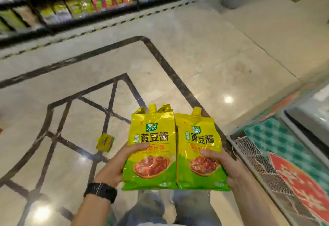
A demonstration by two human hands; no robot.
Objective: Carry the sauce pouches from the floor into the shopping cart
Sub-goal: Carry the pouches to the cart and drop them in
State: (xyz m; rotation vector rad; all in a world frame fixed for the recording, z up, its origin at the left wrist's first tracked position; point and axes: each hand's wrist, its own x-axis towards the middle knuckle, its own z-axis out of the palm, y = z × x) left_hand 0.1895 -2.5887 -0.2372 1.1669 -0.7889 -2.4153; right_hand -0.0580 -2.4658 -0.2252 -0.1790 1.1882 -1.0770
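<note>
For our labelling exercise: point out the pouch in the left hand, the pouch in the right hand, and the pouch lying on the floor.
Left-hand pouch (151, 137): head view, its printed front.
Right-hand pouch (200, 136): head view, its printed front.
Floor pouch (105, 142): head view, its middle.

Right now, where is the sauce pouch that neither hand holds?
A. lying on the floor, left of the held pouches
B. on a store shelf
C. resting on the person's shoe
A: the loose pouch lies on the floor, left of the left hand and the held pouch it grips.
</note>
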